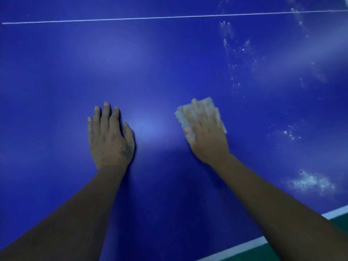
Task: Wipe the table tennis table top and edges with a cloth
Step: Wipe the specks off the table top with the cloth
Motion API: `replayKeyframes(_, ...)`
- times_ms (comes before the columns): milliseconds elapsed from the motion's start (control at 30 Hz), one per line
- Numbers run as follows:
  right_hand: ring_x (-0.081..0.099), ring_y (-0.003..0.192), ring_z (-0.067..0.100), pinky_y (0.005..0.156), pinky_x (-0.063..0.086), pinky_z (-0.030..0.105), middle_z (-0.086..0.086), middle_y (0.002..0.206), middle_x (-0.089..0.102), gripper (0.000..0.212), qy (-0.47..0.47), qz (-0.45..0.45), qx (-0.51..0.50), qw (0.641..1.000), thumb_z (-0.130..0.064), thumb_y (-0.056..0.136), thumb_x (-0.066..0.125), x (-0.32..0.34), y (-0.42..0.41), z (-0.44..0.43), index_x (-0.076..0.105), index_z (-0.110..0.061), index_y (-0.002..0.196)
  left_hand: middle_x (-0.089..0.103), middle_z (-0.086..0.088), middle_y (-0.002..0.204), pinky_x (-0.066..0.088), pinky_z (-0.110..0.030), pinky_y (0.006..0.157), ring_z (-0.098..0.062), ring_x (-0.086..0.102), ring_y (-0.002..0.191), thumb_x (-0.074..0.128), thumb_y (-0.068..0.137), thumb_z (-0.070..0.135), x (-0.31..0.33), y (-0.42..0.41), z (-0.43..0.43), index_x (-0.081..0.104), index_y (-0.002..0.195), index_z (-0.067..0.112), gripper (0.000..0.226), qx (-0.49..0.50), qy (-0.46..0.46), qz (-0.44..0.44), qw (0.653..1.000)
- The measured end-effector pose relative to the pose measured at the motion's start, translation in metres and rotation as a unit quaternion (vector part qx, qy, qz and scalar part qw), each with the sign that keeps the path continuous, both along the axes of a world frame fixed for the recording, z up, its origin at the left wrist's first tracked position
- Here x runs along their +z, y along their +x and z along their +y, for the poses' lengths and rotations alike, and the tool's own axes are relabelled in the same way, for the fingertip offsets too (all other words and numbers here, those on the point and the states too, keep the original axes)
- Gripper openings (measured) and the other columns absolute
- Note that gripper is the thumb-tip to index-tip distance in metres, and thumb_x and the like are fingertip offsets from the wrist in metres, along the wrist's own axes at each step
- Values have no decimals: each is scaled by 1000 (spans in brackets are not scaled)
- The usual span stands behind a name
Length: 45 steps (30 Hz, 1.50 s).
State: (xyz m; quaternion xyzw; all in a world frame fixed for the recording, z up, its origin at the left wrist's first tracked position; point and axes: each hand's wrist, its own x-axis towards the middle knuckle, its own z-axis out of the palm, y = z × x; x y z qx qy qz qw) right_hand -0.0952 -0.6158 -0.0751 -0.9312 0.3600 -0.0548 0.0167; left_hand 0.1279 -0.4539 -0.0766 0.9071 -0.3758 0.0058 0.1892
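Note:
The blue table tennis table top (169, 63) fills the view. My left hand (110, 137) lies flat on it with straight fingers, left of centre, holding nothing. My right hand (206, 132) presses a small pale cloth (181, 114) flat against the table, fingers straight on top of it; the hand is motion-blurred. Most of the cloth is hidden under that hand, with its edges showing at the fingertips and on both sides.
A thin white centre line (169, 16) crosses the table at the top. White droplets and smears (243, 53) dot the right side, with a larger white patch (310, 181) at lower right. The table's white edge stripe (244, 246) and green floor (301, 253) show at bottom right.

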Motion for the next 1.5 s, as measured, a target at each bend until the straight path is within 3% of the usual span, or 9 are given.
replayKeyframes(200,22,162,44,128,20,68,12,175,30,55,32,19,-145,989,-34,114,42,8,-29,-6,36,-23,168,52,-19,163,22,-59,133,-41,37,159,54,107,21,13,-54,14,61,147,1,46,-38,-16,50,998)
replayKeyframes(333,21,163,39,131,19,61,6,175,29,57,43,45,135,989,-38,113,44,2,-52,26,35,-26,167,51,-18,164,24,-61,132,-42,38,159,55,106,18,16,-109,13,62,149,3,45,-85,-32,77,993)
replayKeyframes(467,12,166,38,130,16,63,9,179,18,58,46,49,-98,993,-40,116,34,11,-77,8,22,-26,172,33,-14,175,17,-58,135,-36,21,166,43,114,29,11,-137,11,44,163,4,55,-85,21,60,994)
replayKeyframes(633,17,165,35,132,17,60,5,178,21,59,69,37,133,988,-40,114,39,2,-90,45,28,-26,170,23,-9,180,10,-55,137,-31,11,169,36,116,37,0,-140,10,33,169,8,61,-84,53,33,994)
replayKeyframes(767,6,167,35,131,13,64,7,179,16,62,76,20,-118,990,-40,115,35,10,-97,24,14,-31,172,23,-9,180,11,-56,136,-31,10,169,37,115,37,0,-142,9,33,169,7,62,-79,60,26,995)
replayKeyframes(900,9,167,32,133,12,61,5,179,18,62,88,19,117,989,-40,114,42,4,-112,49,23,-27,172,22,-9,180,11,-56,136,-30,11,169,37,115,37,-2,-142,9,32,169,7,62,-78,62,19,995)
replayKeyframes(1067,6,167,33,131,10,65,6,180,11,62,87,16,-102,991,-44,115,33,2,-127,18,15,-29,173,22,-8,180,9,-54,137,-30,11,169,35,114,39,-2,-144,7,32,170,9,63,-72,74,15,995)
replayKeyframes(1233,9,167,31,133,12,59,0,180,16,64,117,14,151,982,-45,112,47,-2,-146,49,28,-28,170,23,-8,180,12,-57,136,-30,10,169,36,115,35,-4,-143,9,33,170,9,60,-75,60,21,995)
replayKeyframes(1500,3,167,38,131,9,66,11,180,7,74,103,28,15,994,-36,110,46,0,-130,56,9,-26,173,25,-9,179,14,-58,135,-31,13,169,36,115,31,0,-145,8,35,169,9,58,-72,57,23,996)
